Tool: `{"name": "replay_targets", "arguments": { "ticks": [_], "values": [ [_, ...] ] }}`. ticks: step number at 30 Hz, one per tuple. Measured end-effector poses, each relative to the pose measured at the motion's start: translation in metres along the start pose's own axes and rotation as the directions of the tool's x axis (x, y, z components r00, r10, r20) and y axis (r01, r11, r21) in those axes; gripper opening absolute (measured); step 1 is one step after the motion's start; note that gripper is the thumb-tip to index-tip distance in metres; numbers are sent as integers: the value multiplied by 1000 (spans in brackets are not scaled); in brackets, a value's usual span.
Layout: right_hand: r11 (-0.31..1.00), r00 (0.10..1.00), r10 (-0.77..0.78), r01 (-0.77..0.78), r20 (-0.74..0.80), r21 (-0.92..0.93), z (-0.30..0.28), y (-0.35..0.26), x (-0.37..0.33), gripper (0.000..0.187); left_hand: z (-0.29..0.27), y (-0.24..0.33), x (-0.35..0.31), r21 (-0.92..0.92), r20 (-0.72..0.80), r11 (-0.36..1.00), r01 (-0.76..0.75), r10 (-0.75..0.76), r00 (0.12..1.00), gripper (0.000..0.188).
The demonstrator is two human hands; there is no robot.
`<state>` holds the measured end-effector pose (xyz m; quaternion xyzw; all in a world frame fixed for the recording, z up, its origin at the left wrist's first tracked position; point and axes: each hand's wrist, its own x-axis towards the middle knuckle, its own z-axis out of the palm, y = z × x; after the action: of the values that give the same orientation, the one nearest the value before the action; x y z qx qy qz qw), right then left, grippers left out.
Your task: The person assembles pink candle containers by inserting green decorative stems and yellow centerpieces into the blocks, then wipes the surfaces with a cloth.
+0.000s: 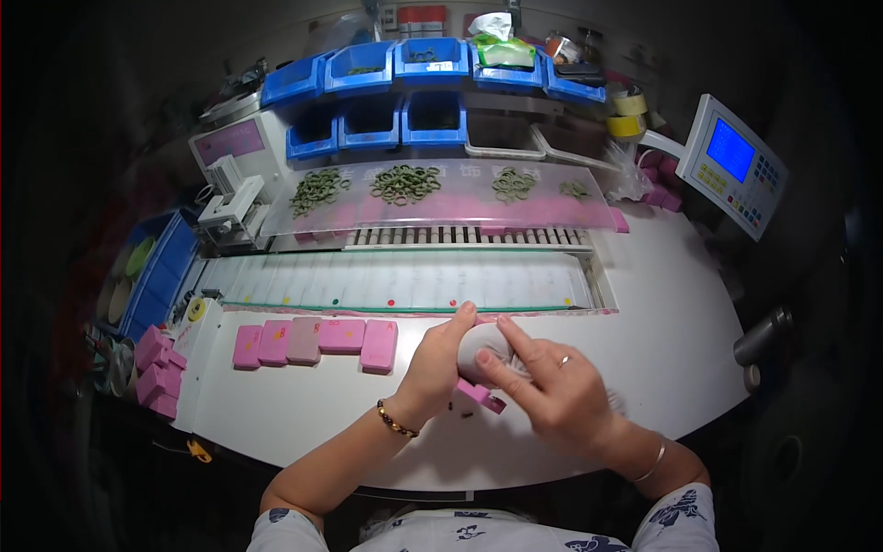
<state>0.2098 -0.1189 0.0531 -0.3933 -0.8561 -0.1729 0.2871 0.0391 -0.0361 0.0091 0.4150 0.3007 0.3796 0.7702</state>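
Above the white table, near its front, my hands meet around a pale grey rounded thing [476, 350] that looks like a soft bundle with folds or strands on its right side; its exact kind is unclear. My left hand [434, 365] grips it from the left, thumb pointing up along its edge. The fingers of my right hand [563, 391] press onto its face from the right. Just under it a pink block [478, 395] sticks out, partly hidden by the hands. Two small dark bits [466, 414] lie on the table below.
Several pink blocks [303, 340] line up left of my hands; more pink blocks [159, 377] pile at the left edge. Behind runs a glass-covered strip [405, 276], then a translucent shelf [460, 202] with green rings [405, 184]. Blue bins [432, 60] stand behind; a control panel [733, 166] is right.
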Motion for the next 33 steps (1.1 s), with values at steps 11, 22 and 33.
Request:
{"name": "replay_targets", "arguments": {
  "ticks": [11, 22, 33],
  "values": [
    [993, 941, 111, -115, -319, 4, -33, 20, 30, 50, -21, -5, -4, -121, 63, 992, 36, -28, 998, 47],
    [989, 999, 18, -13, -30, 151, -26, 3, 16, 51, -12, 6, -20, 181, 87, 913, -366, 355, 931, 43],
    [988, 978, -23, -9, 206, 154, -12, -13, 1, 52, -26, -12, -24, 305, 245, 735, -606, 554, 795, 39]
  ]
}}
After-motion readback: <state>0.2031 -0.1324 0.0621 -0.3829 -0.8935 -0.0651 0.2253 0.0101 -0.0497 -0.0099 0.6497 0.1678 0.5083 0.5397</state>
